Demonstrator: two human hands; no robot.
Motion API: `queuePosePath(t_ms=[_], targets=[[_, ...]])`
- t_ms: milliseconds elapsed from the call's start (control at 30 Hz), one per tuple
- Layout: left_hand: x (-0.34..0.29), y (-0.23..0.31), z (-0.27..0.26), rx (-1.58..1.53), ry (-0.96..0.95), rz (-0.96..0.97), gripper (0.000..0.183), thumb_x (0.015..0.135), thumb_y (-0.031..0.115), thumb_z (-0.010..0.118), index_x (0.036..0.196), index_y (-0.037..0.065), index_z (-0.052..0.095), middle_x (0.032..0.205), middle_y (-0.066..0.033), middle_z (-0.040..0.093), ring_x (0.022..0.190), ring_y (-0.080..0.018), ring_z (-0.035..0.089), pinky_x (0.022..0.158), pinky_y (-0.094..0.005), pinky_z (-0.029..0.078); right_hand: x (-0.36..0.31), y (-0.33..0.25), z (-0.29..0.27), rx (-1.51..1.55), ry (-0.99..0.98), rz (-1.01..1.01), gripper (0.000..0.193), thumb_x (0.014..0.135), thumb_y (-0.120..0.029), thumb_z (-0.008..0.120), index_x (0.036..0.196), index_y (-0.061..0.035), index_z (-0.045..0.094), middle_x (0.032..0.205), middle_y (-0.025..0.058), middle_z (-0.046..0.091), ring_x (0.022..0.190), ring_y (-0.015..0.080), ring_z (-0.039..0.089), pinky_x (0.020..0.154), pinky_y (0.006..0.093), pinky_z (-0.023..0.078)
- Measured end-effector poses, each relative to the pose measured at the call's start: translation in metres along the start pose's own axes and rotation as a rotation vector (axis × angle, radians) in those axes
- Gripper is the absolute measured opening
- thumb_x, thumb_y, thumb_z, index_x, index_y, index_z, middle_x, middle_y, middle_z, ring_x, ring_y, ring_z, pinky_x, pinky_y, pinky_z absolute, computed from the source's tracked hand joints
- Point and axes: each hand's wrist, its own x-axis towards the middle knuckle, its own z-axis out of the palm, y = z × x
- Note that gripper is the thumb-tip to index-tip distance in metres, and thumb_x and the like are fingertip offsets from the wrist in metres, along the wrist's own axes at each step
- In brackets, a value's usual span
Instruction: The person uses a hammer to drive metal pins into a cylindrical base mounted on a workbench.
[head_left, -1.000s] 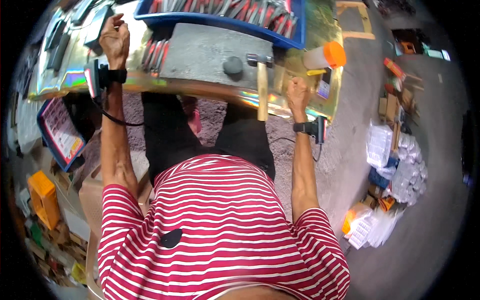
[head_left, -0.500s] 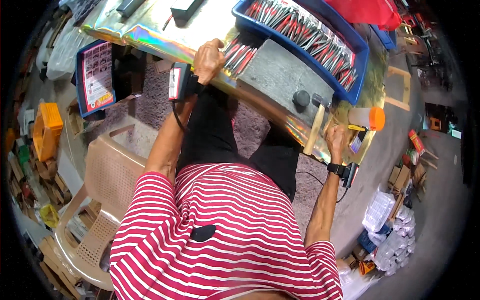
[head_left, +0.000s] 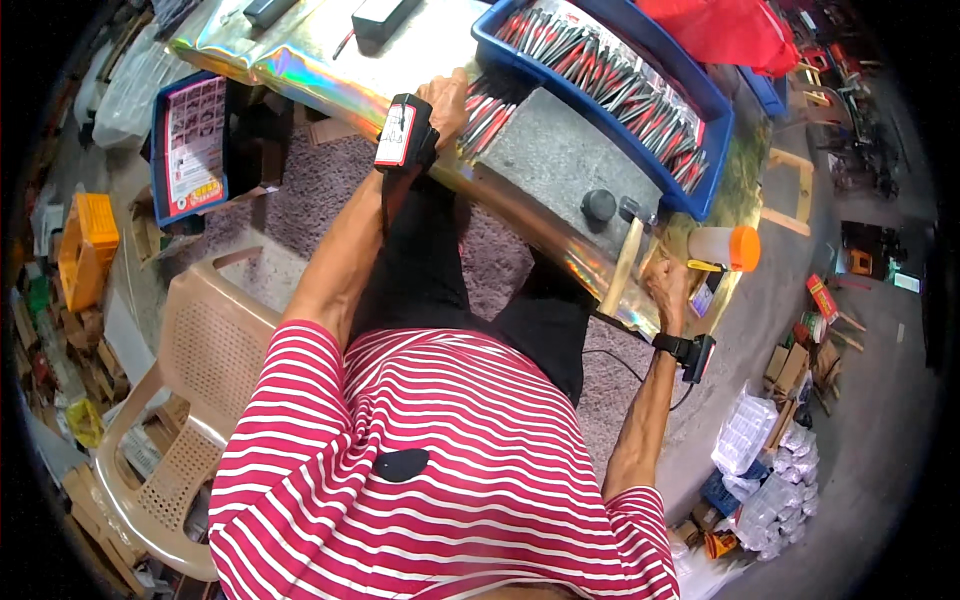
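My left hand (head_left: 446, 108) is at the table edge, fingers curled, beside a small pile of slim red, black and silver pieces (head_left: 488, 118). The wrist hides whatever it may hold. My right hand (head_left: 667, 285) rests with bent fingers at the right end of the table, close to a hammer (head_left: 625, 262) with a wooden handle; its grip is hidden. Between the hands lies a flat grey block (head_left: 560, 150), bearing a round black piece (head_left: 599, 206). Beyond my right hand lies a clear jar with an orange lid (head_left: 743, 248), a yellow-handled item (head_left: 706, 266) beside it.
A blue bin (head_left: 590, 97) full of similar slim pieces stands behind the block. Red cloth (head_left: 720, 35) lies at the far right, a black box (head_left: 384, 18) at the far left. A beige plastic chair (head_left: 215, 350) stands to my left; bagged goods (head_left: 775, 510) sit on the right floor.
My left hand has shifted right and slightly away, nearer the small pile, and its wrist has turned. My right hand stays in about the same place beside the hammer.
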Motion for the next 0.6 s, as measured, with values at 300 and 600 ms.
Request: queuePosePath(t_ms=[300,600], targets=[[0.002,0.001,-0.005,0.054,-0.087,-0.055,0.017,0.07,0.01,0.052,0.083,0.0,0.054,0.077,-0.0197,0.058,0.073,-0.0334,0.057,0.064,-0.0406,0.045,-0.009,-0.005,0.008,0.634,0.174,0.278,0.013,0.076,-0.01,0.047,0.066,-0.0018,0.05,0.053,0.0018,0.048,0.041,0.0064,0.043,0.037,0.0168,0.034],[-0.013,-0.012,-0.03,-0.382,-0.02,-0.187,0.017,0.065,0.012,0.052,0.071,-0.002,0.059,0.068,-0.021,0.058,0.063,-0.0333,0.057,0.061,-0.0386,0.045,-0.013,-0.014,0.003,1.034,0.229,0.295,0.009,0.075,-0.003,0.05,0.083,0.0012,0.051,0.06,0.0046,0.051,0.048,0.0088,0.048,0.041,0.0179,0.038]])
